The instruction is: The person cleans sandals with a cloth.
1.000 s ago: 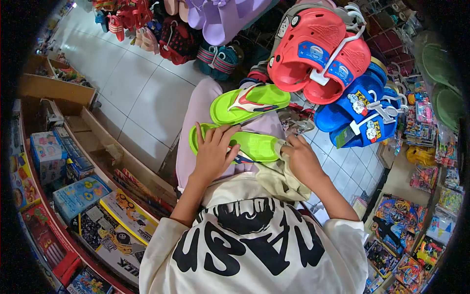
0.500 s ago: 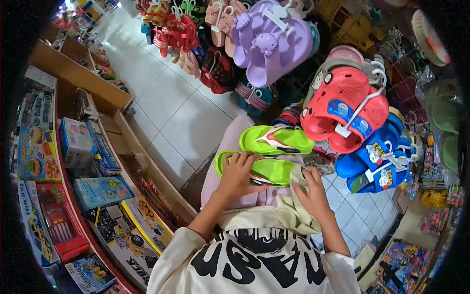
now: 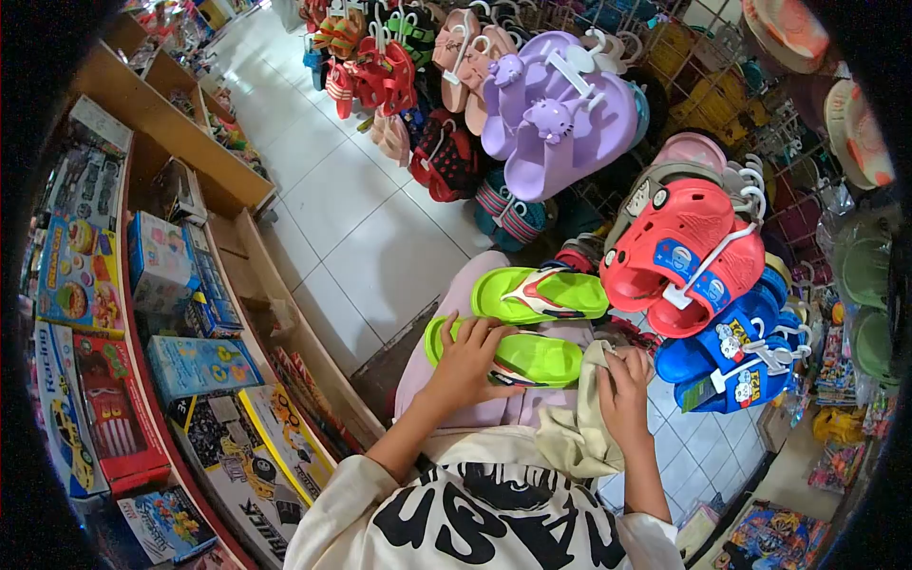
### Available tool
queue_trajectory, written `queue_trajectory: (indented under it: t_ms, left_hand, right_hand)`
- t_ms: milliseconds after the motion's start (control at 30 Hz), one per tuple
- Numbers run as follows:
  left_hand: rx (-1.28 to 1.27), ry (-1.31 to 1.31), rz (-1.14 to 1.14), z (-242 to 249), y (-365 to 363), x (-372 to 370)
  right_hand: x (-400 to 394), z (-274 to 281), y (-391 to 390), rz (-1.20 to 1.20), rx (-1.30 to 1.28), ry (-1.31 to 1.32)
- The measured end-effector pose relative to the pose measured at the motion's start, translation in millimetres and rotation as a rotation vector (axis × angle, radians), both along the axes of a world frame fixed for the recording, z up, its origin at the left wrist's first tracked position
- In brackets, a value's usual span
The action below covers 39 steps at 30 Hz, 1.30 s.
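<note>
Two lime-green flip-flops lie side by side across my lap, on pale pink trousers [image 3: 463,296]. The farther flip-flop [image 3: 499,294] shows its white, red and dark strap, and neither hand touches it. My left hand [image 3: 465,369] curls over the nearer flip-flop [image 3: 541,359], gripping it around the strap and covering part of that strap. Just beyond the other end of this flip-flop, my right hand [image 3: 622,385] has its fingers closed on a crumpled beige cloth [image 3: 579,432], which hangs down over my lap.
Coral clogs [image 3: 679,252], blue slippers [image 3: 731,366] and lilac slides [image 3: 570,123] hang on a rack in front and to the right. At left, shelves hold boxed toys [image 3: 204,369]. White floor tiles [image 3: 351,256] run between them.
My right hand and the cloth have drawn back from the end of the nearer flip-flop, uncovering it. My left hand keeps its hold. The whole view has shifted slightly.
</note>
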<state>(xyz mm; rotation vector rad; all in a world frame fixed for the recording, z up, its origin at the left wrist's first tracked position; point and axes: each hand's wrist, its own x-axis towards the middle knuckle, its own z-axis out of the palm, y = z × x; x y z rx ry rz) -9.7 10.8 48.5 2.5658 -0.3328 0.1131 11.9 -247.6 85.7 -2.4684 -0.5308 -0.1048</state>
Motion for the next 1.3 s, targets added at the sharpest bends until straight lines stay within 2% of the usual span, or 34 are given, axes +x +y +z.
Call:
queue_trajectory:
  t_ms: [133,233,267,400,500,567,600,700,733,833,967,1133,1233,1267,1300]
  left_hand:
    - [0.008,-0.043,-0.03,0.1,1.7,8.4]
    - [0.018,-0.074,-0.051,-6.3,-0.2,13.7]
    - [0.009,-0.077,-0.049,-6.5,0.4,13.9]
    - [0.007,-0.1,-0.012,-12.5,3.2,12.1]
    - [-0.034,-0.044,0.018,-12.2,-0.9,8.9]
    - [-0.032,-0.074,-0.001,-8.7,-1.3,11.4]
    - [-0.025,-0.088,-0.008,-8.9,-1.6,12.0]
    - [-0.034,-0.108,-0.005,-6.6,-2.9,11.8]
    - [-0.041,-0.114,-0.003,-5.7,-2.6,12.6]
    - [-0.011,-0.105,-0.007,-6.6,-1.9,13.3]
    - [-0.015,-0.115,0.002,-7.8,-1.9,12.6]
    - [-0.035,-0.122,-0.002,-8.5,-1.8,11.4]
    - [-0.049,-0.135,-0.007,-8.0,-1.9,12.0]
    - [-0.049,-0.137,-0.011,-8.0,-1.6,12.2]
    - [-0.047,-0.139,-0.014,-8.0,-1.0,12.1]
  right_hand:
    - [-0.4,-15.7,6.3,-0.011,0.154,0.197]
    - [-4.9,-24.4,22.1,0.152,-0.155,0.08]
    - [-8.3,-20.7,24.8,0.228,-0.26,0.118]
    - [-10.5,-28.2,14.2,0.202,-0.01,0.209]
    - [-13.7,-20.9,-6.6,0.043,0.322,0.597]
    - [-14.1,-10.8,-14.7,0.123,0.233,0.301]
    - [-15.2,-8.8,-21.8,0.131,0.132,0.241]
    - [-31.2,9.5,-28.4,0.003,0.059,0.421]
    - [-33.4,17.8,-29.9,-0.033,0.042,0.584]
    - [-43.4,17.0,-40.6,0.019,-0.036,0.648]
    - [-51.9,2.5,-41.3,0.017,-0.022,0.416]
    - [-42.7,23.8,-43.6,-0.132,-0.072,0.149]
    - [-34.9,36.1,-28.3,-0.204,0.199,0.044]
    - [-28.7,39.8,-25.1,-0.117,0.119,-0.025]
    - [-22.6,43.0,-20.0,-0.107,-0.002,0.02]
